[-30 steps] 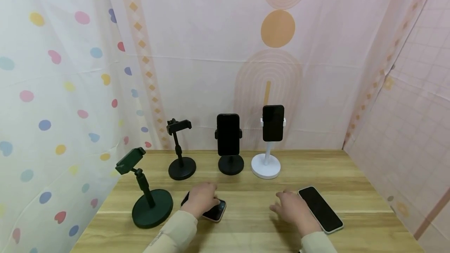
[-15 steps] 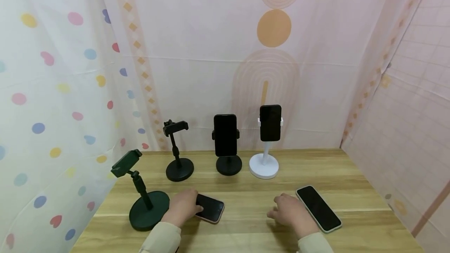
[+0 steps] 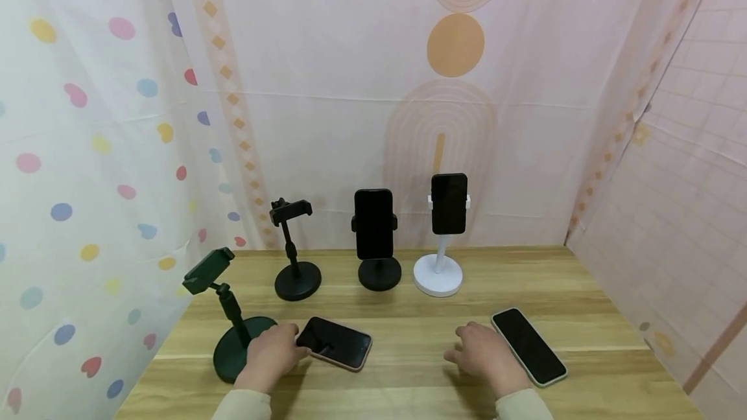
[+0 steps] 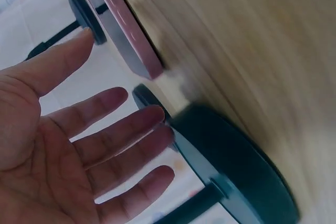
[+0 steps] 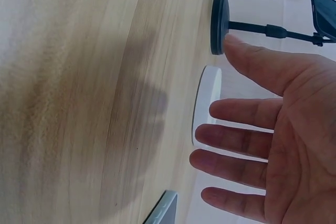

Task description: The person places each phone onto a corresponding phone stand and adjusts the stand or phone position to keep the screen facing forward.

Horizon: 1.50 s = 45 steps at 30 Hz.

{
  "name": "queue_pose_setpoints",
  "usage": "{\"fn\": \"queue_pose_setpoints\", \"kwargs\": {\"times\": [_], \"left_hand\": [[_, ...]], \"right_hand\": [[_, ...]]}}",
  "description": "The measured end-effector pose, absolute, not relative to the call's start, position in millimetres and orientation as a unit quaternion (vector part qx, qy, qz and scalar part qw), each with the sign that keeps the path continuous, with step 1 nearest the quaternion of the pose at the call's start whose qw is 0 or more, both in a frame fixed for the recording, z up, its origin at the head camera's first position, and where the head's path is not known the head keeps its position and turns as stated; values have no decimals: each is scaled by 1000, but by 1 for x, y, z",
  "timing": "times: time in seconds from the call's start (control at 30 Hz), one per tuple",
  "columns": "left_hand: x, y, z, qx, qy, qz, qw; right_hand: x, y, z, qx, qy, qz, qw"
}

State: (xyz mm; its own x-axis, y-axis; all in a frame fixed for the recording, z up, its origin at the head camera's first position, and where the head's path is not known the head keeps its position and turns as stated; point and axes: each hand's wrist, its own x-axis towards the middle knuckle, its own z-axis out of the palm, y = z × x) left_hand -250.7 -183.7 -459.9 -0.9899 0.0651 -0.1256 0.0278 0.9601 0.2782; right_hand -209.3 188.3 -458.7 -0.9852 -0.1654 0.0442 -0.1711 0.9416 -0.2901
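Observation:
My left hand (image 3: 271, 355) hovers between the dark green phone stand (image 3: 230, 306) and a phone with a pink edge (image 3: 335, 343) that lies face up on the table. In the left wrist view its fingers are spread and hold nothing, with the green base (image 4: 226, 156) just past the fingertips. My right hand (image 3: 481, 354) is over the table, left of a phone with a pale edge (image 3: 528, 347) lying face up. Relaxed, slightly spread fingers (image 5: 233, 142) show in the right wrist view, with nothing in them.
At the back of the wooden table (image 3: 420, 387) stand a black phone stand with a bare clamp (image 3: 296, 271), a black stand holding a phone (image 3: 374, 224), and a white stand (image 3: 438, 275) holding another phone (image 3: 449, 203). Curtains (image 3: 327, 141) enclose the table behind and at both sides.
My left hand has moved left, off the pink-edged phone and toward the green stand, leaving the phone on the table. The right hand stays nearly still. The head view has shifted slightly.

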Motion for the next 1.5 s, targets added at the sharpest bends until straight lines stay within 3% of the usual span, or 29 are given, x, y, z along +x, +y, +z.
{"fn": "queue_pose_setpoints", "kwargs": {"times": [0.27,0.6,1.5], "left_hand": [[-239,-212,-454,-13,987,153,38],[-232,-250,-454,-59,986,145,56],[-249,-278,-446,-83,966,235,-70]], "right_hand": [[-210,189,-459,85,-984,154,14],[-209,188,-460,96,-985,140,19],[-209,189,-464,97,-985,141,20]]}}
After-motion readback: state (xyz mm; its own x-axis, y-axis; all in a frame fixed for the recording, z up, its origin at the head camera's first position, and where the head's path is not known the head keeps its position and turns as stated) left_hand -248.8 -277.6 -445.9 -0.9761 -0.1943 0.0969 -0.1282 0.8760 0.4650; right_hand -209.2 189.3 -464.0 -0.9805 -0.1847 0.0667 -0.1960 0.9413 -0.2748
